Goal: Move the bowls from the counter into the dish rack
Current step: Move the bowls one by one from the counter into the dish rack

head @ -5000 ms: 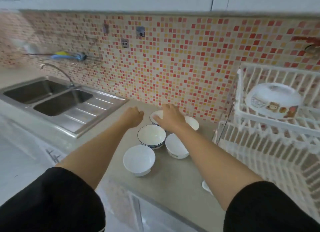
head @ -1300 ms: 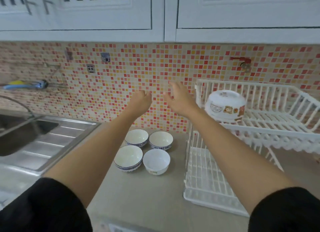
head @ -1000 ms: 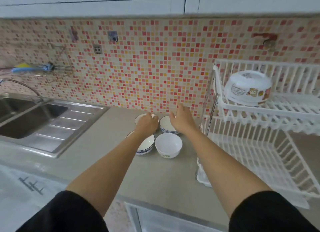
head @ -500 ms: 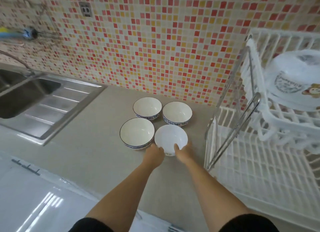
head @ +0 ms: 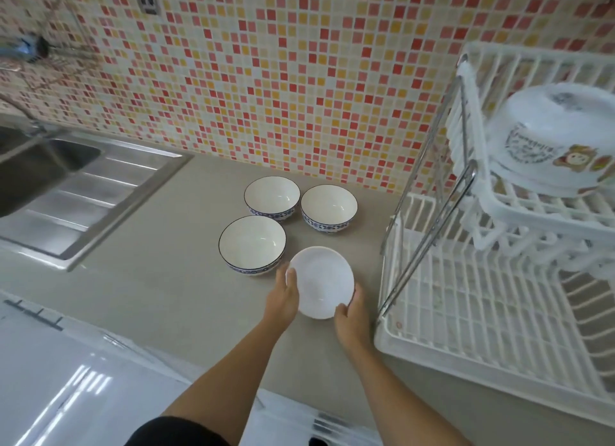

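A plain white bowl (head: 321, 281) is held between both hands just above the grey counter (head: 159, 279), tilted toward me. My left hand (head: 283, 296) grips its left rim and my right hand (head: 349, 316) grips its lower right rim. Three blue-rimmed bowls stand upright on the counter behind it: one at the near left (head: 252, 244), one at the far left (head: 272, 196), one at the far right (head: 328, 206). The white two-tier dish rack (head: 466, 312) stands to the right, its lower tier bare. A large white bowl with a cartoon print (head: 555, 139) lies upside down on the upper tier.
A steel sink with a ribbed drainboard (head: 83, 192) fills the left of the counter. The mosaic tile wall (head: 266, 79) runs behind the bowls. Slanted metal rack struts (head: 429, 232) stand between the bowls and the lower tier.
Both hands came down from the wall to the nearest white bowl, gripped it and lifted and tilted it. The camera moved closer and lower over the counter.
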